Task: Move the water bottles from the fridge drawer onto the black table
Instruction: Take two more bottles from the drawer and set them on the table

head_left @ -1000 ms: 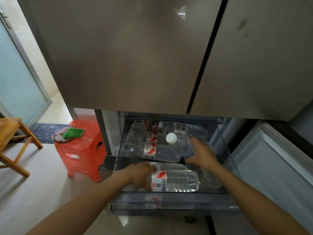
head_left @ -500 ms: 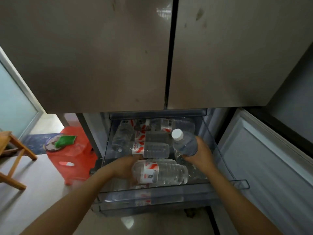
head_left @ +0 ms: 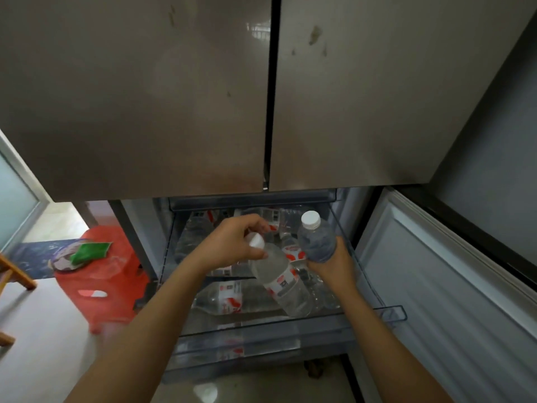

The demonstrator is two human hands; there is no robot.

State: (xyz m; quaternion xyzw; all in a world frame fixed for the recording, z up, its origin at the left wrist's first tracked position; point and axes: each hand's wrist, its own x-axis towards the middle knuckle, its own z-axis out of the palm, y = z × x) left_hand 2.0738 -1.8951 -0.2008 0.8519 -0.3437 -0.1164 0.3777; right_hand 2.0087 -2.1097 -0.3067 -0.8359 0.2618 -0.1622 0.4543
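Observation:
The clear fridge drawer [head_left: 290, 321] stands pulled out below the closed fridge doors. Several clear water bottles with red and white labels [head_left: 223, 298] lie inside it. My left hand [head_left: 232, 245] grips one bottle [head_left: 282, 280] by its white-capped neck, and that bottle hangs tilted with its base low over the drawer. My right hand [head_left: 331, 263] holds a second bottle [head_left: 315, 239] upright by its lower body, with its white cap on top, above the drawer's right side. The black table is out of view.
A red plastic stool [head_left: 98, 274] with a green packet on top stands to the left of the fridge. A wooden chair leg [head_left: 17, 274] shows at the far left edge. The open lower fridge door [head_left: 453, 286] stands to the right.
My left hand has shifted from a lying bottle's body to its neck and raised it tilted. My right hand has lifted its bottle higher and stood it upright.

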